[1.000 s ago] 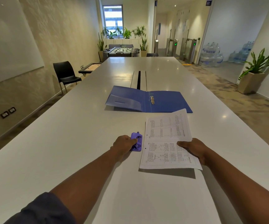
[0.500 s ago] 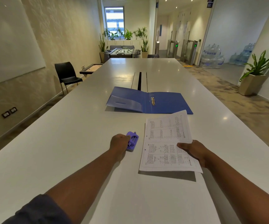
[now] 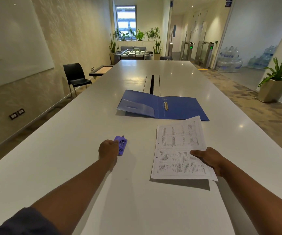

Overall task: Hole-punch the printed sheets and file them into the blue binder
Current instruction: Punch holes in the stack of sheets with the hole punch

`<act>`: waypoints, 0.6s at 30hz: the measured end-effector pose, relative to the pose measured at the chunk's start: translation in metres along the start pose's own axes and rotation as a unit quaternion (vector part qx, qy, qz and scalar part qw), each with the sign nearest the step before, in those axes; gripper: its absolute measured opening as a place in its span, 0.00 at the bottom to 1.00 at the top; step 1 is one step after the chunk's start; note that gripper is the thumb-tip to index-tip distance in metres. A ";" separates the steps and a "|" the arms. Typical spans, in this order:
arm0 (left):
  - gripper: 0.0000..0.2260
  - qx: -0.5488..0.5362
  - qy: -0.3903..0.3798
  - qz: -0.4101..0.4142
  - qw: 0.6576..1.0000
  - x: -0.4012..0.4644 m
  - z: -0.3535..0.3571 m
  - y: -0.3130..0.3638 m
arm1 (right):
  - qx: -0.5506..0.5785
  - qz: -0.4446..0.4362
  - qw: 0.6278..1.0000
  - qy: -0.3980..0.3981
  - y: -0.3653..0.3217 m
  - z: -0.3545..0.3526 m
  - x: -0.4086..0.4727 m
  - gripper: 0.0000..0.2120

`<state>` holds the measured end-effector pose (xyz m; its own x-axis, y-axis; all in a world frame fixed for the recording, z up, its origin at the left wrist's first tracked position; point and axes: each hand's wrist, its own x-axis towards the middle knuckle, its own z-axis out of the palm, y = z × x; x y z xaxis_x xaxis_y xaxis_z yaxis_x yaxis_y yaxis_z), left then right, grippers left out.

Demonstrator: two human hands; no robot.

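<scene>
Purple plastic marks the small hole punch (image 3: 122, 145), which lies near the middle of the tabletop (image 3: 55, 160), with the left hand (image 3: 108, 149) curled around its near end. The right hand (image 3: 208, 158) pinches the right edge of the printed sheets (image 3: 179, 150), thumb on top, and lifts them a little above the surface; their shadow falls under the near edge. Two small holes seem to be already along the left margin. The blue binder (image 3: 179, 107) lies open toward the far side, just beyond the sheets, its metal rings (image 3: 166, 106) closed as far as I can see. I think the punch should now be put aside to the left, and the sheets kept square together. The rings must be opened before filing, and the clear inner pocket (image 3: 136, 108) on the left cover stands slightly up. A black chair (image 3: 75, 77) and a potted plant (image 3: 276, 82) stand well apart on the floor.
</scene>
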<state>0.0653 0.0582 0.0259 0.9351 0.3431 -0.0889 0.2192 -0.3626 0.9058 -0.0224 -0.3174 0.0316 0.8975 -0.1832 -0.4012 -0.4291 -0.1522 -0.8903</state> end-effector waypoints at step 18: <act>0.17 -0.096 -0.291 -0.024 0.952 -0.055 0.075 0.067 | 0.045 -0.048 0.998 -0.023 -0.019 -0.006 -0.024 0.13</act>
<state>0.0499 -0.0500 0.0600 0.9336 -0.2031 -0.2953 0.2623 -0.1745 0.9491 -0.0367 -0.3162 0.0592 0.9387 -0.1260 -0.3210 -0.3320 -0.0793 -0.9399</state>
